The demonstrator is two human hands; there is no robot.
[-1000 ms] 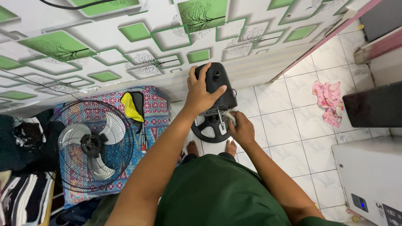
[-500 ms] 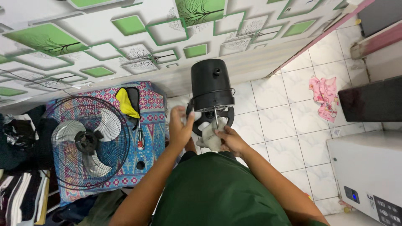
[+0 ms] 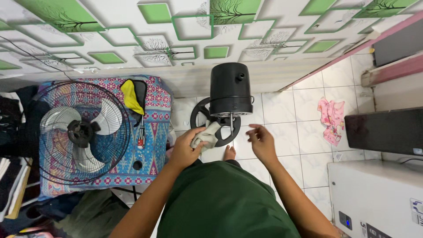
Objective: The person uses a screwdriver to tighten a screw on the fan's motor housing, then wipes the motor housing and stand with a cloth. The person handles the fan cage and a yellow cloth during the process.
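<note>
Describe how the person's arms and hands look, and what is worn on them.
Both arms are bare from shoulder edge to fingertips, with no sleeves reaching the forearms. The left hand and right hand wear no gloves; no rings, watch or bracelets are visible. The person wears a dark green shirt.
</note>
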